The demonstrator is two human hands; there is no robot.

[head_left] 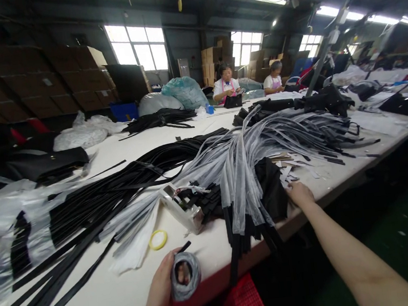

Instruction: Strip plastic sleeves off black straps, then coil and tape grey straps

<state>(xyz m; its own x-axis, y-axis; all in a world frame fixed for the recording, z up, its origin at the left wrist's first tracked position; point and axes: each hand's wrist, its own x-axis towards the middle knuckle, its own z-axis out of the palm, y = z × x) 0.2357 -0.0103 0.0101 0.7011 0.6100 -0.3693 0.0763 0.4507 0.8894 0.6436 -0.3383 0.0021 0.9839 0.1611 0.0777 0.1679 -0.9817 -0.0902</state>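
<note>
- Head view: the left hand (163,278) was at the near edge of the white table (210,253), its fingers curled round a grey roll (187,291), with fingertips showing through the hole.
- The roll hung just off the table edge, near a yellow ring (158,240) lying flat; a short black strip end (185,246) stuck out beside the hand.
- The right hand (300,193) reached to the table's edge, by a black piece (273,192) and some white paper scraps (287,170) — whether its fingers pinched anything, I could not tell.
- Between the hands stood a tape dispenser (183,212), and beside it translucent-wrapped strips (240,168) drooped over the edge.
- Black straps (143,167) lay bundled further left.
- Across the table — well apart — two co-workers (226,87) sat in pink aprons.
</note>
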